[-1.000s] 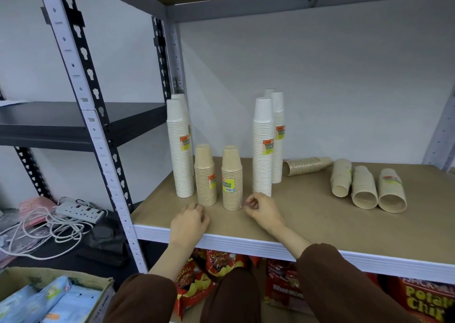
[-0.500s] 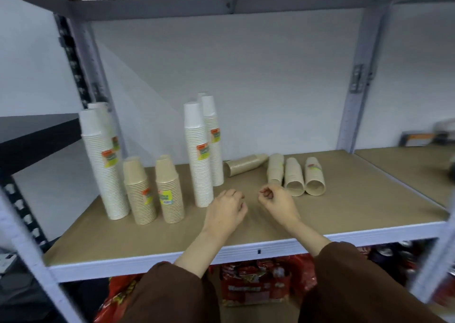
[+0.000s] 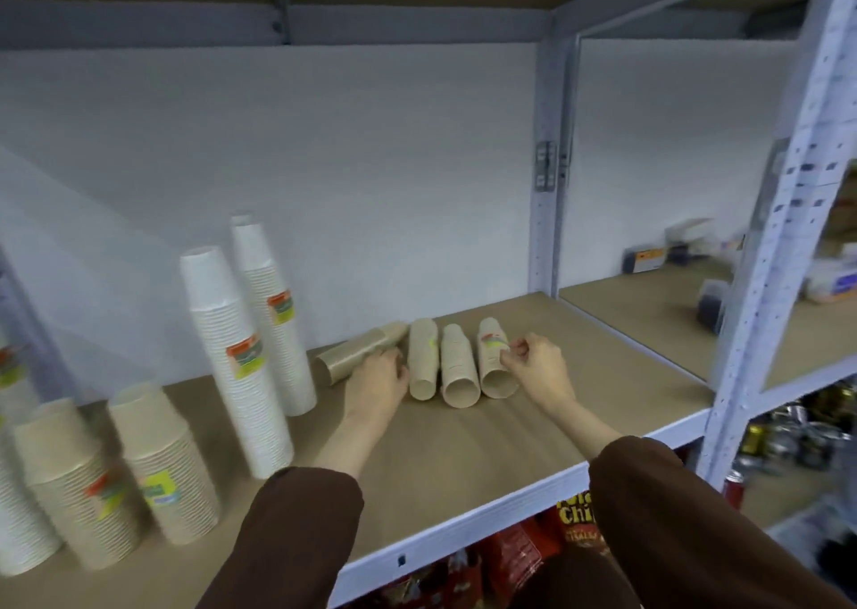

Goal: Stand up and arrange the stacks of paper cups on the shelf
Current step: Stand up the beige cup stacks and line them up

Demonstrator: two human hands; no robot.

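Three short beige cup stacks lie side by side on the brown shelf board (image 3: 463, 451), mouths toward me: left one (image 3: 423, 358), middle one (image 3: 457, 372), right one (image 3: 492, 367). A longer beige stack (image 3: 354, 353) lies angled to their left. My left hand (image 3: 378, 381) rests between the long stack and the left short one, fingers down against them. My right hand (image 3: 540, 367) touches the right stack's side near its label with curled fingertips. Upright stand two tall white stacks (image 3: 232, 358) (image 3: 278, 321) and two short beige stacks (image 3: 162, 464) (image 3: 69, 483).
Another white stack (image 3: 16, 506) stands at the far left edge. A grey rear upright (image 3: 549, 167) and a front post (image 3: 779, 237) bound the bay on the right. The neighbouring shelf holds boxes (image 3: 647, 259). Chip bags (image 3: 575, 522) and cans (image 3: 765, 437) sit below.
The view has swung right and closer to the shelf. Both hands moved from the front of the shelf back to the lying beige stacks and now touch them.
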